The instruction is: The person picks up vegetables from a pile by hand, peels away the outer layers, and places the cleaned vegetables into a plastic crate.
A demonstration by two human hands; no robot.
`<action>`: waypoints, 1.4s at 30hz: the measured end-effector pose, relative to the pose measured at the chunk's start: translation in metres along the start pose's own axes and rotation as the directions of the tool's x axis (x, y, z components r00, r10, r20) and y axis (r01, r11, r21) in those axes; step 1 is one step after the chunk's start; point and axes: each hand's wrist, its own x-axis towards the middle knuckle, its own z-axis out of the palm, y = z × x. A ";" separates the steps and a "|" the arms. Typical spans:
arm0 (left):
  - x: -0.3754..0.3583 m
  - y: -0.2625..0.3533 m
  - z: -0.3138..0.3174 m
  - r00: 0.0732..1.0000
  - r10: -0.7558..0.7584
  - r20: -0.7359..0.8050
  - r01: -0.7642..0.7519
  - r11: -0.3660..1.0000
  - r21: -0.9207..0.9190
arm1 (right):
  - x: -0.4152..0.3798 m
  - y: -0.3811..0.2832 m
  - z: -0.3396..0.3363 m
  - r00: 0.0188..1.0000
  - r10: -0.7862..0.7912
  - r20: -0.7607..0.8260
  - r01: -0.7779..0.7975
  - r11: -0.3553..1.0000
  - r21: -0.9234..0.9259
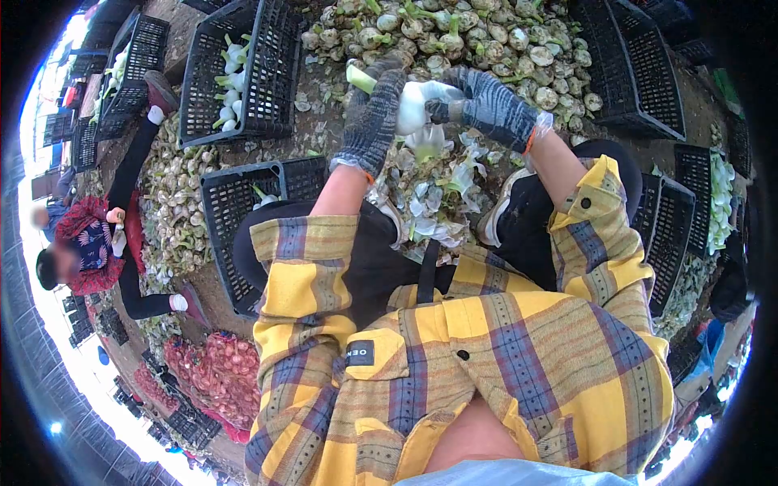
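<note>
The onion (412,104), white and partly peeled, is gripped between both gloved hands: the left hand (371,121) is closed round its green stalk end, the right hand (486,104) round the bulb. Shed skins (438,190) are heaped on the ground below. A large unpeeled pile (462,40) remains beyond. Few cleaned onions are held in the far-left crate (235,73); the near crate (243,211) is almost bare.

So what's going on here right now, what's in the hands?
A person in a yellow plaid shirt holds a white bulb with a green stalk between both gloved hands: left hand, right hand. Peeled skins lie below the hands. A heap of untrimmed bulbs sits just ahead, with black crates around, some holding cleaned bulbs. Another person sits at the left.
</note>
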 end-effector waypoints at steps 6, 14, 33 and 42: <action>-0.012 0.005 0.008 0.856 -0.514 -0.051 0.504 0.853 -0.133 | -0.001 0.005 0.012 0.976 0.152 -0.155 -0.059 0.872 0.486; -0.004 -0.003 0.001 0.939 -0.338 -0.062 0.336 0.941 -0.040 | 0.005 0.020 -0.007 0.958 0.068 -0.278 0.024 0.948 0.316; -0.014 0.020 0.021 0.786 -0.599 -0.153 0.487 0.752 -0.444 | 0.006 0.021 0.006 0.924 0.287 -0.254 -0.174 0.904 0.390; -0.011 0.011 0.012 0.948 -0.294 -0.122 0.234 0.902 -0.362 | -0.004 -0.010 0.005 0.994 0.106 0.013 -0.098 0.847 0.523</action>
